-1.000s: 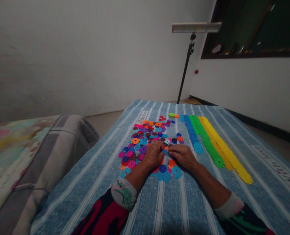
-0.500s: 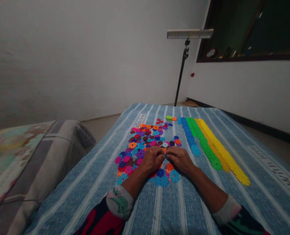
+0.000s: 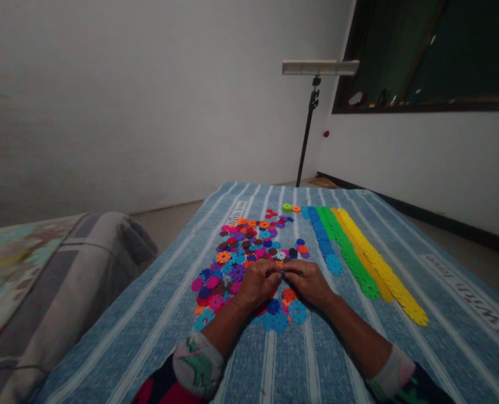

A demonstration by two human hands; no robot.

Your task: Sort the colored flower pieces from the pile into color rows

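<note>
My left hand [image 3: 258, 281] and my right hand [image 3: 306, 281] meet fingertip to fingertip over a spread of flower-shaped plastic discs [image 3: 239, 273]. Thumb and forefinger are pinched on both. A small piece seems to sit between the fingertips, mostly hidden, and I cannot make out its kind. The loose discs around them are purple, pink, orange, red, brown and blue. Light blue discs [image 3: 275, 321] lie just below the hands. To the right run long overlapping rows of discs: a blue row [image 3: 322, 233], a green row [image 3: 350, 258] and a yellow row [image 3: 386, 272].
A blue striped cloth [image 3: 157, 325] covers the surface under the discs. Beyond its far end stands a lamp on a black pole [image 3: 306, 129]. A green disc [image 3: 287, 207] and an orange disc [image 3: 296, 209] lie at the back. Grey bedding [image 3: 102, 252] is on the left.
The view has tilted slightly, so everything sits a little lower and to the left. Both hands stay pinched together over the discs, their fingertips slightly closer.
</note>
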